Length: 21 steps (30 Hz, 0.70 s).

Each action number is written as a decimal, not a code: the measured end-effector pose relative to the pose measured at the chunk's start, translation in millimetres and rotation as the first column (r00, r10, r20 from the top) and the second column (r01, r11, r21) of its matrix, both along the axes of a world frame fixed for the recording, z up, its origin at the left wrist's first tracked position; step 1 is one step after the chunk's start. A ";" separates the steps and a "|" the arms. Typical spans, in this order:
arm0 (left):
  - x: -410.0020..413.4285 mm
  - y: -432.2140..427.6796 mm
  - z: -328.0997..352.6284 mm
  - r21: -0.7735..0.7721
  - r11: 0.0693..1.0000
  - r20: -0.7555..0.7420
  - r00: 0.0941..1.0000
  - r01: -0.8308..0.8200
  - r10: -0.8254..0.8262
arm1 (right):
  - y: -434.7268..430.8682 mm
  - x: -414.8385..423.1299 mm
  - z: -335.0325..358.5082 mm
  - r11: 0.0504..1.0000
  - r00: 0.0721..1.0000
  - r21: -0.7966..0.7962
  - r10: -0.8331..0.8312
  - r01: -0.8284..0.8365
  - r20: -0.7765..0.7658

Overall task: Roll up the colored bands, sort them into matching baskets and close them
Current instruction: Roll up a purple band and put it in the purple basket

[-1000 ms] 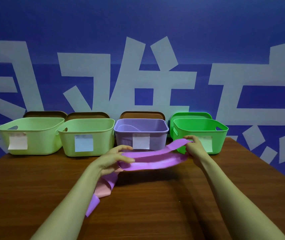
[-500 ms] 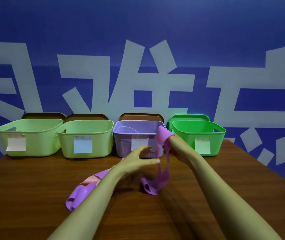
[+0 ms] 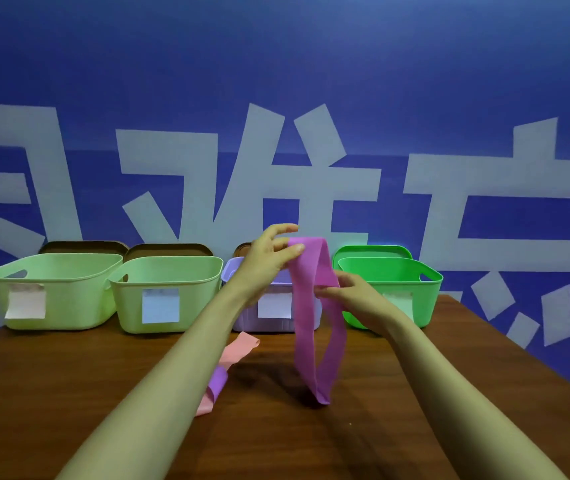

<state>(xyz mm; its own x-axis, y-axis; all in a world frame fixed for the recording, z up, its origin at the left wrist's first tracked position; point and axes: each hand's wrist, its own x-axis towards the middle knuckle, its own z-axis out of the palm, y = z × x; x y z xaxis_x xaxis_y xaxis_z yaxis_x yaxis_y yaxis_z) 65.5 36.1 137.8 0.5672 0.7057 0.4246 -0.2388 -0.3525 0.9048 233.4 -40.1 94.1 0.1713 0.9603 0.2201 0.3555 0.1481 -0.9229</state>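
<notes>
Purple band (image 3: 306, 323) hangs looped, left hand (image 3: 263, 265) grip pinching its top, right hand (image 3: 359, 299) its side.

Bare left hand (image 3: 265, 263) and right hand (image 3: 358, 301), slim unsleeved forearms (image 3: 172, 375)

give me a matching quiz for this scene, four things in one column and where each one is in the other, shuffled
Things
1. purple band
2. pink band
3. bright green basket
4. purple basket

Places
a. far right end of the basket row
b. lying flat on the table
c. held up off the table, left hand at its top, right hand lower down
d. third from the left in the row

Pairs: 1-c, 2-b, 3-a, 4-d
</notes>
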 end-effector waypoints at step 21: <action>3.4 -10.6 5.9 0.359 0.820 0.037 0.885 -0.446 0.465 | -13.2 -27.0 68.4 0.938 0.991 0.319 -0.133 0.135 -0.027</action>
<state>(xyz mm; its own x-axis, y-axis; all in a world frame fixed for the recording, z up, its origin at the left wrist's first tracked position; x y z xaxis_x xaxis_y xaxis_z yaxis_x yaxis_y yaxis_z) 69.0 25.5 143.6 0.2447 0.7004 0.6705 0.0693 -0.7024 0.7084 206.4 -53.3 162.5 0.2953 0.8077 0.5104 0.3879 0.3868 -0.8366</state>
